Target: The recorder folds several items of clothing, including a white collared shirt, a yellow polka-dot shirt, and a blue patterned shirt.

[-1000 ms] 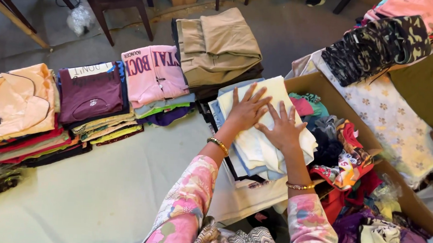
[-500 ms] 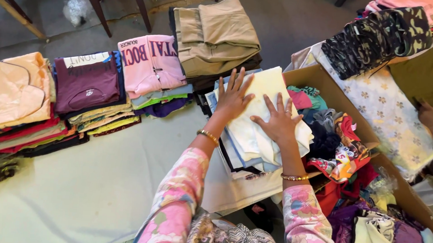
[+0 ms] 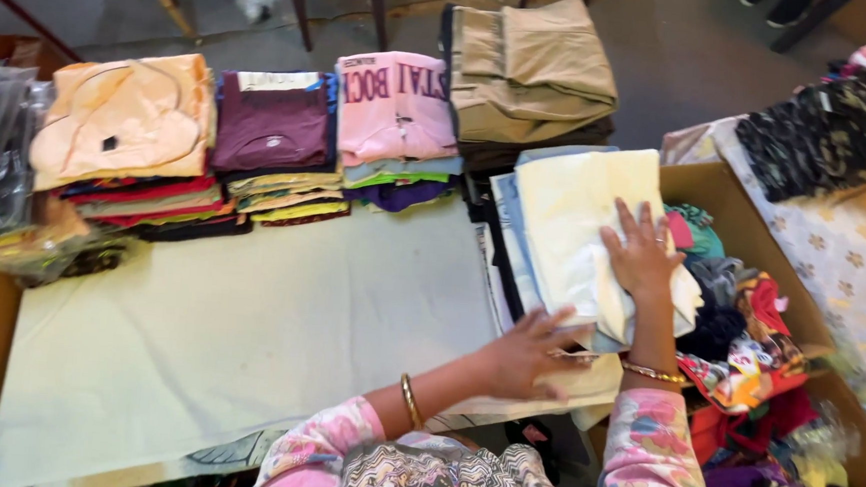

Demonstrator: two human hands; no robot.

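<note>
Nearest the camera, two pink floral sleeves [image 3: 640, 467] reach out over a table covered in a pale cloth [image 3: 248, 322]. The left hand [image 3: 526, 355] lies at the near edge of a stack of folded pale garments [image 3: 584, 233], fingers spread and slipped along the stack's lower layers; whether it pinches anything I cannot tell. A gold bangle [image 3: 409, 401] sits on that wrist. The right hand [image 3: 643, 256] rests flat on top of the stack, fingers splayed open, pressing the cream top piece down. The stack sits at the table's right end, just beside an open cardboard box [image 3: 717, 191] full of mixed bright clothes [image 3: 747, 343].

Farther off, along the table's back edge, stand piles of folded clothes: a peach one [image 3: 125, 119] at left, a maroon one [image 3: 272, 128], a pink one [image 3: 393, 106], and a khaki one [image 3: 534, 69] just behind the pale stack. At far right, dark patterned fabric [image 3: 831, 127] lies over a white flowered cloth [image 3: 852, 269].
</note>
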